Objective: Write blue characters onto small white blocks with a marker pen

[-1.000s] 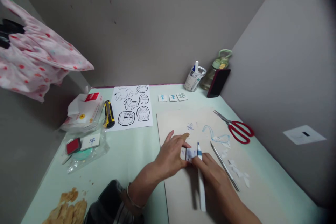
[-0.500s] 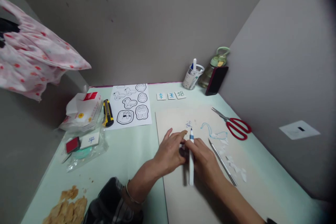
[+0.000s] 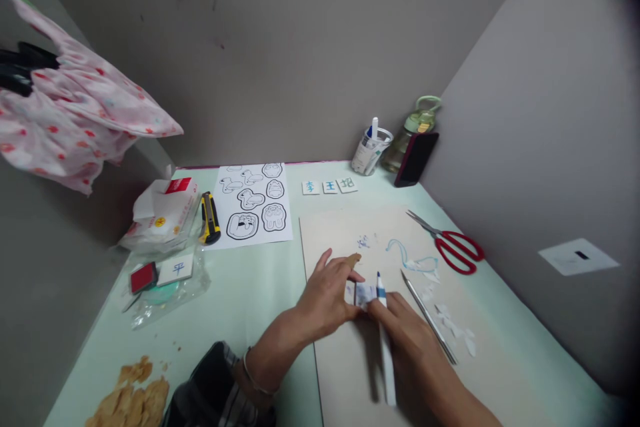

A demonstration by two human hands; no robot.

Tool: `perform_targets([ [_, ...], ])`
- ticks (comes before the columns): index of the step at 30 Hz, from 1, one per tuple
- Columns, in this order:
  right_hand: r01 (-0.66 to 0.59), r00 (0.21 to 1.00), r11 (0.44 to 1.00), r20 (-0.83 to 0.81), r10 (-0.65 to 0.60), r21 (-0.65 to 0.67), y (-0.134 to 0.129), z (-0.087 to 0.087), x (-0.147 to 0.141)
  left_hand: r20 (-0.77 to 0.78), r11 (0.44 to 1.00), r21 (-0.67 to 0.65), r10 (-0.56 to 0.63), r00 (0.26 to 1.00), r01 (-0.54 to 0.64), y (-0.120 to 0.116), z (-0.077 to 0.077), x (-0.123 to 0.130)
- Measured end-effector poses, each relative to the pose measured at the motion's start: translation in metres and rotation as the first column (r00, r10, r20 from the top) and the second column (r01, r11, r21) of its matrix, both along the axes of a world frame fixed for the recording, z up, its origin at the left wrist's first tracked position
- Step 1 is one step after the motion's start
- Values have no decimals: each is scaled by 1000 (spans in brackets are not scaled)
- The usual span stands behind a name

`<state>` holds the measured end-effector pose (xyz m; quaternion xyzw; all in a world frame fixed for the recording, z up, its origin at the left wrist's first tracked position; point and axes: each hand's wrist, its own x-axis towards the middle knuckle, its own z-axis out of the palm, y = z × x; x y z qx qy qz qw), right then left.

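My left hand [image 3: 327, 297] is closed, its thumb and fingers gripping a small white block [image 3: 365, 293] with smeared blue marks, low over the beige board. A tan scrap [image 3: 353, 259] shows at its fingertips. Between the fingers of my right hand [image 3: 407, 327] is a white marker [image 3: 386, 360] with a blue band, its uncapped tip pointing away from me. The right fingertips are at the block's right edge; whether they also grip it is hard to tell. Just beyond the hands, blue ink smudges [image 3: 363, 241] mark the board.
Right of my hands lie a silver craft knife [image 3: 429, 317], white shavings [image 3: 450, 321], a blue-outlined swan shape [image 3: 413, 259] and red scissors [image 3: 457, 248]. Farther back are lettered white tiles [image 3: 330, 187], a pen cup [image 3: 371, 150] and a phone [image 3: 417, 159]. A yellow cutter [image 3: 210, 219] lies left.
My right hand has moved slightly right and toward me with the marker, whose tip is now farther from the smudges. The marked face of the block has come into view between the hands.
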<state>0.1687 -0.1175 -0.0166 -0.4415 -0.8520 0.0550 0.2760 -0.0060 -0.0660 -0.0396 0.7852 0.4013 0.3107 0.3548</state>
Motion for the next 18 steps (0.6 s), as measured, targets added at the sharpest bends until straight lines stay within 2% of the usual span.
perform_targets([
  [6, 26, 1000, 999, 6, -26, -21, 12, -4, -6, -12, 1000, 4, 20, 1000, -20, 0, 0, 1],
  [11, -17, 1000, 999, 2, 17, -43, 4, 2, -2, -5, 1000, 7, 1, 1000, -1, 0, 1, 0],
  [18, -5, 1000, 999, -14, 4, -43, 9, 2, -6, -6, 1000, 11, 13, 1000, -13, 0, 0, 0],
])
